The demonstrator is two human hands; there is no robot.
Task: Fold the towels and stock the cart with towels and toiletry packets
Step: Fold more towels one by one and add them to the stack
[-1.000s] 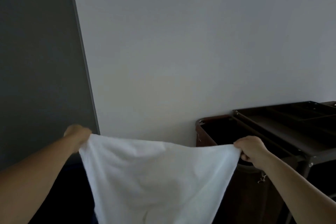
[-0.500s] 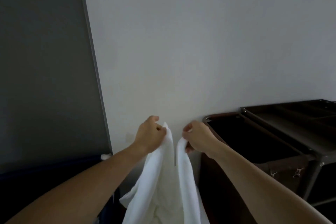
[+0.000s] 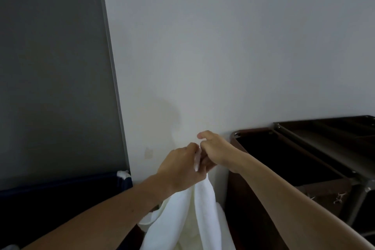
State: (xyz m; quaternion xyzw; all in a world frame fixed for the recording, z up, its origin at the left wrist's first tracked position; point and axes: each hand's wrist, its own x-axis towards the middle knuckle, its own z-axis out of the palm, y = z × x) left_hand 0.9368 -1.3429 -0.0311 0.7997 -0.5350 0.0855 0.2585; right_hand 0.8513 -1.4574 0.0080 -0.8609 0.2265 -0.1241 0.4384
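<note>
Broadly, the task looks early: only one white towel (image 3: 203, 209) is in hand, mid-fold, and nothing visible is stocked yet. Pale wall (image 3: 223, 46) fills most of the frame; a grey panel (image 3: 50, 67) takes the upper and middle left. At right, the dark cart (image 3: 316, 148) stands against the wall, its top tray at the right edge and an open dark bin section nearer centre; both read as holding no towels, though the interior is dim and only partly seen. At lower left sits a dark blue bin (image 3: 60, 184) with a scrap of white cloth (image 3: 122, 173) showing at its rim; contents hidden. The towel hangs from lower centre down past the bottom edge, doubled lengthwise, its two top corners brought together. Left hand (image 3: 180, 168) is closed around one corner; right hand (image 3: 215, 152) touches it, fingers curled on the other corner, forefinger lifted free. Judgement: first half-fold nearly made; further folds, placement on the cart, remaining towels and all toiletry packets are left. No packets visible. Nothing blocks the path from hands to cart; the hanging tail may brush the bin edge.
</note>
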